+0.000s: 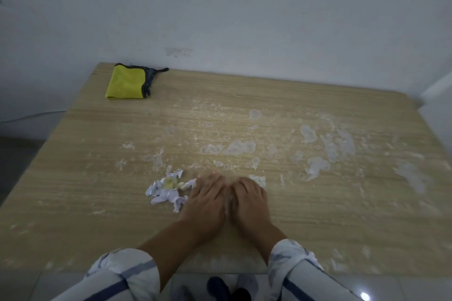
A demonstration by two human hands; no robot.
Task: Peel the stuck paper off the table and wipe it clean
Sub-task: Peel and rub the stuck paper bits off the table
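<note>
Hands (205, 199) (250, 199) press table (93, 154) (paper scraps (166, 192) beside).

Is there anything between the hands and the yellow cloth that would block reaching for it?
Nothing tall does. The pile of torn paper scraps lies just beside the left hand, toward the yellow cloth; beyond it only flat residue on the table. A lifted hand should pass over.

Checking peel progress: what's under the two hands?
Left hand and right hand lie palm-down, side by side on the table. Whitish residue shows in the gap between them, and a stuck patch pokes out past the right hand. Whatever lies beneath the palms is covered.
</note>
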